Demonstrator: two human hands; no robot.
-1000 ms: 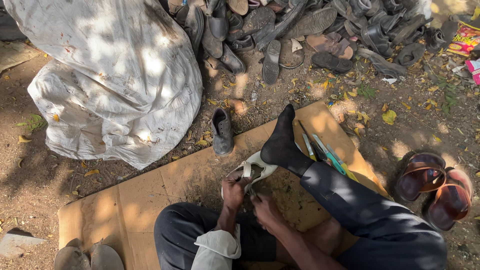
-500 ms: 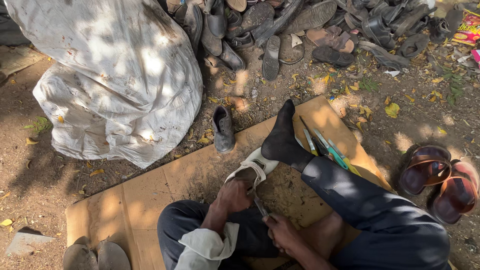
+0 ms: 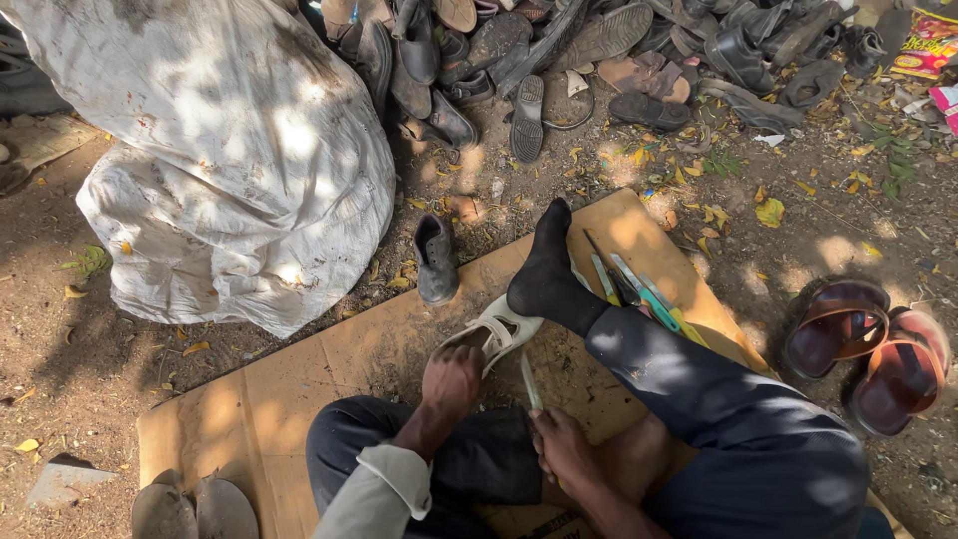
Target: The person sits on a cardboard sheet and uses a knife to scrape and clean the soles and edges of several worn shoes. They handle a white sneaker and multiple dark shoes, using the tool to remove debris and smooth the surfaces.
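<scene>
A single head-worn camera looks steeply down from above a seated person's lap, facing forward over the outstretched legs. Nearest, at the bottom of the view, are the left hand (image 3: 451, 379) and right hand (image 3: 561, 446), seen close from above. The cardboard sheet (image 3: 299, 384) fills the middle, its far edge running diagonally up to the right. Beyond that edge, farther off, lie a white sack (image 3: 230, 150) and a heap of shoes (image 3: 599, 50) along the top.
</scene>
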